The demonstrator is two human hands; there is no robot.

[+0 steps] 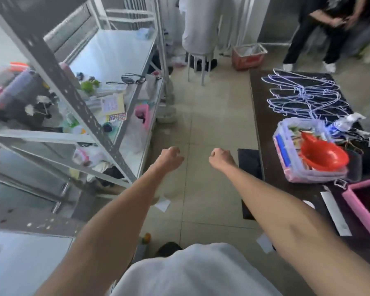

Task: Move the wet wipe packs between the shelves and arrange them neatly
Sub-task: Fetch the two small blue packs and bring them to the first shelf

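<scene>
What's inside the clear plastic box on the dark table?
A red bowl lies on top in the clear box, over colourful flat items. The bowl covers the rest; what they are cannot be told.

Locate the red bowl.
Head view, right side: the red bowl sits atop a clear bag on the dark table, between the wire hangers and pink bin.

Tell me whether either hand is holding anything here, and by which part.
Nothing is held. The left hand and right hand are both empty fists over the floor.
</scene>
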